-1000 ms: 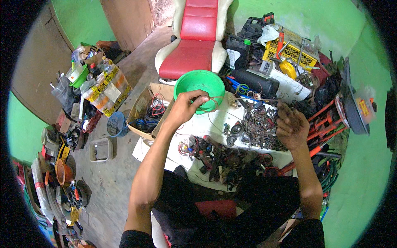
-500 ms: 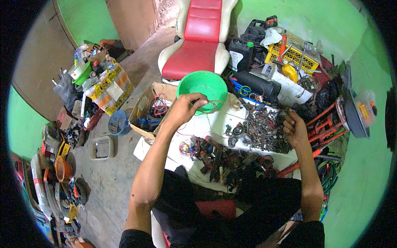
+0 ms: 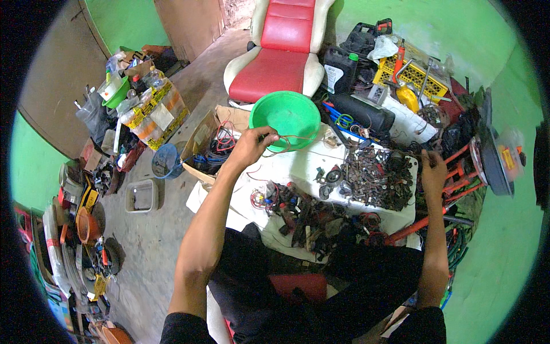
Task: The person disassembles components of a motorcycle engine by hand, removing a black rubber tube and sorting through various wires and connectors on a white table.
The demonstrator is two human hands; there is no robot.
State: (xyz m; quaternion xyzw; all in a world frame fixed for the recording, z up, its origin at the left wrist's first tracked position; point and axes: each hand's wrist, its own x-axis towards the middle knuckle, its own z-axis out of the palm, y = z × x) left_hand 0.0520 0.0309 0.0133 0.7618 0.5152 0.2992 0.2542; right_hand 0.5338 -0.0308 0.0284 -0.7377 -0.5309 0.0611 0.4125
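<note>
My left hand point(image 3: 255, 145) is closed in a pinch on a thin brown wire point(image 3: 295, 136), whose loops cross the near part of a green basin point(image 3: 278, 112). Part of the wire trails right over the white cloth point(image 3: 286, 167), where it becomes too fine to follow. Off to the right, my right hand point(image 3: 433, 172) is raised beside a dense spread of small dark metal parts point(image 3: 378, 178). Its fingers are curled together, and whatever they hold is too small to make out. Nearer to me lies a heap of dark connectors and wire scraps point(image 3: 315, 223).
A cardboard box point(image 3: 200, 140) of red and blue wires stands left of the basin, with a red and white seat point(image 3: 269, 71) behind it. A grey tray point(image 3: 141, 196) sits on the floor. Red metal stands point(image 3: 458, 178) and a black jerrycan point(image 3: 340, 70) are at the right.
My right hand has shifted right, away from the small metal parts. My left hand has moved slightly left, still with the wire. The whole view has shifted a little.
</note>
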